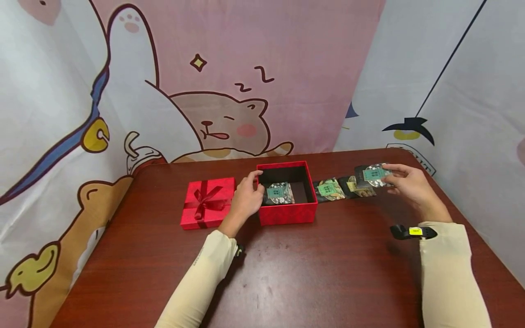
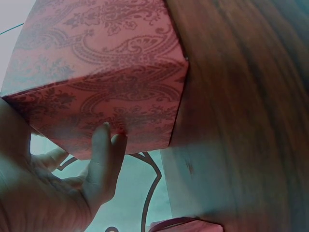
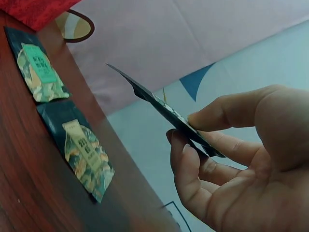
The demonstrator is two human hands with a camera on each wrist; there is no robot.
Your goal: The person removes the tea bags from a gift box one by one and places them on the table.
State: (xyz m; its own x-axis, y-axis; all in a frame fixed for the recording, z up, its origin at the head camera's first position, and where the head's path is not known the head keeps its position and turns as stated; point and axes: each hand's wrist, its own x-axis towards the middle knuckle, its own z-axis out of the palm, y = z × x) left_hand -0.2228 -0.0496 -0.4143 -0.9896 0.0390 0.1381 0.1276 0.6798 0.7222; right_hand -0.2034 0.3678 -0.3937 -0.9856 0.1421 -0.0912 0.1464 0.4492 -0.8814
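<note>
An open red gift box [image 1: 288, 214] stands on the table, a dark packet with a teal label [image 1: 277, 193] inside it. My left hand [image 1: 248, 193] holds the box's left wall at the rim; in the left wrist view, fingers [image 2: 102, 154] of this hand press the patterned outer side. To the right, my right hand [image 1: 410, 184] pinches another teal-labelled packet [image 1: 372, 175] between thumb and fingers, seen nearly edge-on in the right wrist view. It is held above the table's far right part.
Two flat packets, one green-labelled [image 1: 329, 189] and one yellow-labelled [image 1: 357, 187], lie in a row right of the box. The red lid with a ribbon bow [image 1: 208, 202] lies left of it. A printed cloth [image 1: 316, 68] hangs behind the brown table [image 1: 311, 273].
</note>
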